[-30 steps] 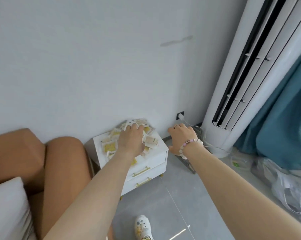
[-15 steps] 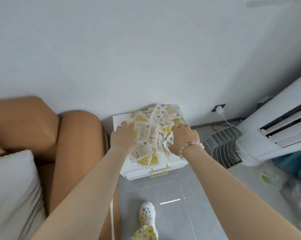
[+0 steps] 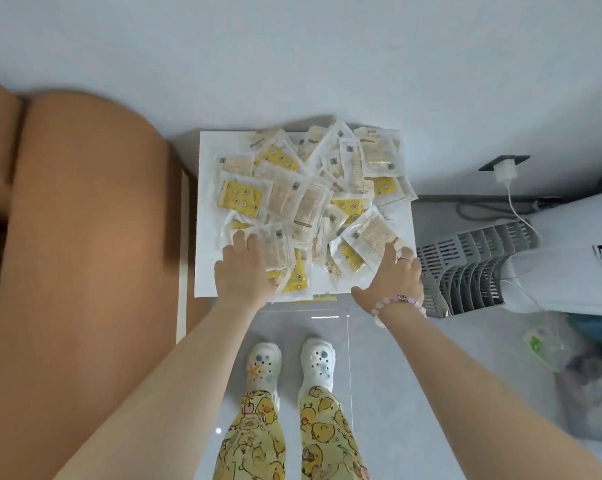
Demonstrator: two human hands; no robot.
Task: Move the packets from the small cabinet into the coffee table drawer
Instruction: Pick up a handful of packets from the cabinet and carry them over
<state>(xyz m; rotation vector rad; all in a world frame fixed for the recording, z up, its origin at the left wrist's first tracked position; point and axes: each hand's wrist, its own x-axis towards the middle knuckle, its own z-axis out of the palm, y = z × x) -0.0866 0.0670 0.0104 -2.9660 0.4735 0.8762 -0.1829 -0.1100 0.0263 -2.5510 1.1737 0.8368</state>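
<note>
I have both hands flat, fingers spread, left (image 3: pixel 244 271) and right (image 3: pixel 391 275), on the packets (image 3: pixel 310 202) (heaped mid-frame) atop the cabinet (image 3: pixel 208 216).

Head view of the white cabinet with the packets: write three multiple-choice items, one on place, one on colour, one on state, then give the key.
1. Where does the heap of clear plastic packets lie?
A. on top of the small white cabinet
B. on the grey tiled floor
C. on the tan leather sofa arm

2. What colour is the printed part inside many packets?
A. red
B. yellow
C. blue

3. How are the hands?
A. both lifted clear of the heap
B. only one on the heap
C. both spread on the heap's near edge

Key: 1 A, the heap covers the cabinet top beside the sofa arm. 2 B, yellow shows through the plastic. 3 C, the left hand and the right hand lie flat, fingers open.
</note>
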